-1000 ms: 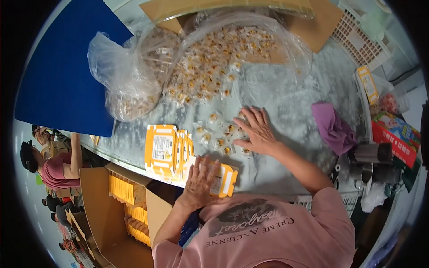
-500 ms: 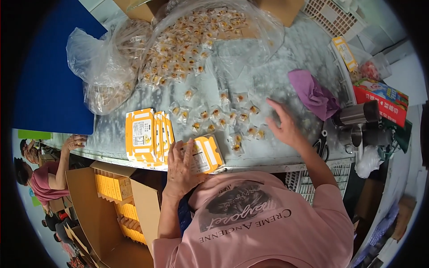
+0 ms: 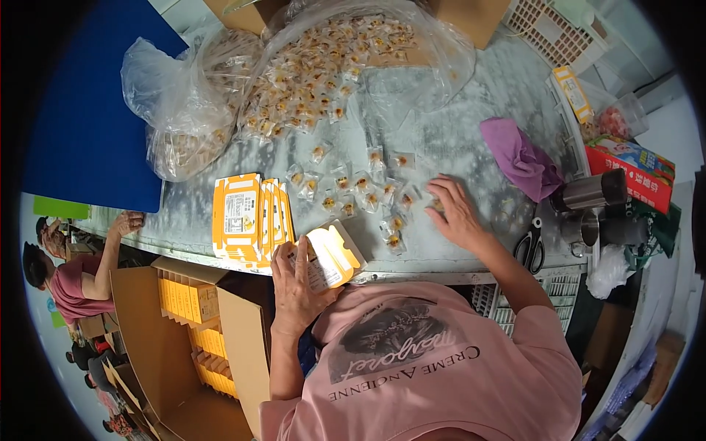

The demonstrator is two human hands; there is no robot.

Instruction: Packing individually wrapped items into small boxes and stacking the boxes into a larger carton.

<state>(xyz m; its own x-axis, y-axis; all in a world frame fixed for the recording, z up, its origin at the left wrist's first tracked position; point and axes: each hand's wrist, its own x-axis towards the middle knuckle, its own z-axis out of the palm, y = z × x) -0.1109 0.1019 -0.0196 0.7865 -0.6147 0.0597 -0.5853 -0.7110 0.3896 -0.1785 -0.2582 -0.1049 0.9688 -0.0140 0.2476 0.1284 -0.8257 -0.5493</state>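
- Head view: left hand (image 3: pixel 296 290) grasps a yellow-white carton (image 3: pixel 334 259) at the near edge of the table (image 3: pixel 460 132).
- Right hand (image 3: pixel 457 213) rests beside wrapped pieces (image 3: pixel 361 182); its grip cannot be told.
- Left: stacked cartons (image 3: pixel 241 214); right: purple cloth (image 3: pixel 521 159), scissors (image 3: pixel 530 248).

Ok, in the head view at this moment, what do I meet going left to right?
Large flat blue panel → stack of flat yellow-and-white cardboard cartons → yellow-and-white cardboard carton in the left hand → bare right hand → crumpled purple cloth → red box with a colourful top.
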